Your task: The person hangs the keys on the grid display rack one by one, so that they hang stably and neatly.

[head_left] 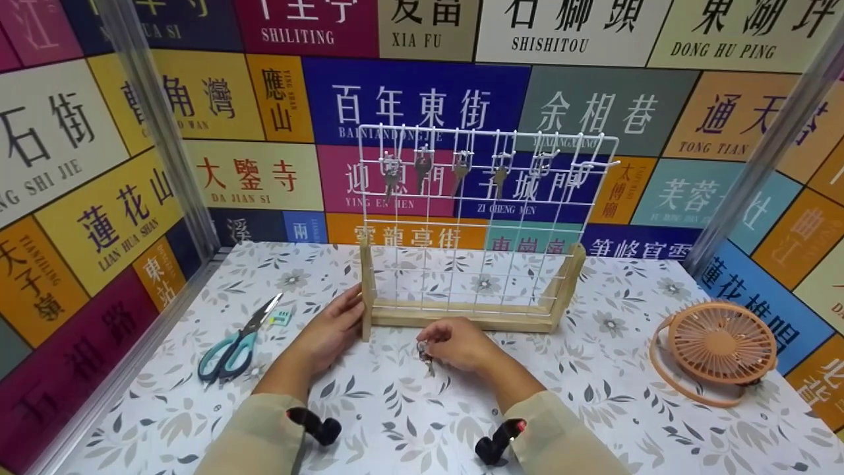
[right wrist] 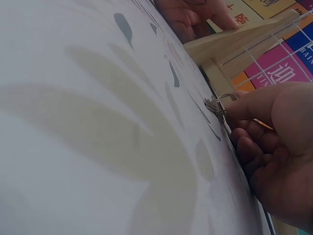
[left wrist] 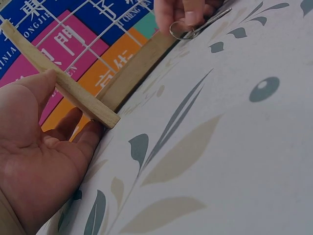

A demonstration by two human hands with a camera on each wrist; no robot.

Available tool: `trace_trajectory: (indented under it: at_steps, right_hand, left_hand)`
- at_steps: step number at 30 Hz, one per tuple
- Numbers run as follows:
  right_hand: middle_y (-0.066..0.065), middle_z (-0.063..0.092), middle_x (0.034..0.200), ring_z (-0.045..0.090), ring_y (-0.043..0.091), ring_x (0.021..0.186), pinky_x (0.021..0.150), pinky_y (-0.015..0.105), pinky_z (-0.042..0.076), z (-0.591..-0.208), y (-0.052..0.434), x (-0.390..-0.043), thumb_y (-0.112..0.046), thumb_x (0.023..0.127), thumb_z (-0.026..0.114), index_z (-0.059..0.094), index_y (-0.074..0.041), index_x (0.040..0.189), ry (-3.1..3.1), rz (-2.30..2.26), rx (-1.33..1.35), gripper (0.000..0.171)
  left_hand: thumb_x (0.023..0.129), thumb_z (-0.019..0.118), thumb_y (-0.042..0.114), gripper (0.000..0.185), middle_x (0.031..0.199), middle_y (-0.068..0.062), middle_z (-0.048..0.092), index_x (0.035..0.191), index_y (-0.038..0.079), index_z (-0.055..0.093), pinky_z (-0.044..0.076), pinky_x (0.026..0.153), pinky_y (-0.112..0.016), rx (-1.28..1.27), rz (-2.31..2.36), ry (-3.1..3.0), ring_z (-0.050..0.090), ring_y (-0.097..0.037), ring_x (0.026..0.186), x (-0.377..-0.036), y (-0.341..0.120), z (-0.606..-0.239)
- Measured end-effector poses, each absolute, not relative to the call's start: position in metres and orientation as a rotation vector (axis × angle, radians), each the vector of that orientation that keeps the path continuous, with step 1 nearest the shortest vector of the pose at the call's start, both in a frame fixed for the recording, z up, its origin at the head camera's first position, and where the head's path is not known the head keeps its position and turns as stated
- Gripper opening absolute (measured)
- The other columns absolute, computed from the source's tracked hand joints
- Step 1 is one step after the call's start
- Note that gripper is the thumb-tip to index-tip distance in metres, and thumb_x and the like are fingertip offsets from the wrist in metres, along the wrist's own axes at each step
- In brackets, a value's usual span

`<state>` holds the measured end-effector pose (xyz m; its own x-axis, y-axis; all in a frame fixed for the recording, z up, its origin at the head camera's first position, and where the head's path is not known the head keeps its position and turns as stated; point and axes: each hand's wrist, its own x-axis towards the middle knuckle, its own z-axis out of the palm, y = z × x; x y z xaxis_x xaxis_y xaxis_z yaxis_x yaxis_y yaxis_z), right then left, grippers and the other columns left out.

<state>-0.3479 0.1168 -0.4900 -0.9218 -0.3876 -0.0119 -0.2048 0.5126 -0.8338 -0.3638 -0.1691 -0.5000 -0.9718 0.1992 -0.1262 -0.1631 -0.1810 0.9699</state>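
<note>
A white wire grid rack stands upright in a wooden base, with several keys hanging from hooks near its top. My left hand holds the rack's left wooden post, thumb on one side and fingers on the other. In front of the base, my right hand pinches a metal key ring between thumb and finger. Small keys dangle from that ring, just above or touching the tablecloth; which of the two I cannot tell.
Scissors with teal and dark handles lie left of the left hand, beside a small green-and-white piece. An orange round fan is at the right. Behind the table rises a wall of colourful sign panels.
</note>
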Motion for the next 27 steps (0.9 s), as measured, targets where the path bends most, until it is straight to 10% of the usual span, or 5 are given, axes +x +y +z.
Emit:
trace_trajectory:
  at_steps: [15,27]
  right_hand:
    - [0.009,0.079,0.113,0.072,0.033,0.103,0.091,0.035,0.065,-0.414,0.127,-0.334,-0.01,0.098,0.074,0.079,-0.009,0.121,2.342,-1.961,-0.361,0.023]
    - [0.007,0.078,0.106,0.073,0.016,0.091,0.088,0.026,0.066,-0.319,0.194,-0.297,-0.003,0.1,0.072,0.07,0.005,0.127,2.137,-2.561,-0.451,0.028]
  left_hand:
    - [0.11,0.06,0.024,0.055,0.173,0.0,0.039,0.162,0.036,0.046,0.032,0.135,-0.044,0.055,2.229,1.859,0.04,-0.026,0.161,-0.366,-0.168,-0.495]
    - [0.11,0.06,0.025,0.052,0.172,0.002,0.042,0.16,0.038,0.049,0.032,0.135,-0.044,0.024,2.211,1.878,0.04,-0.024,0.16,-0.364,-0.17,-0.499]
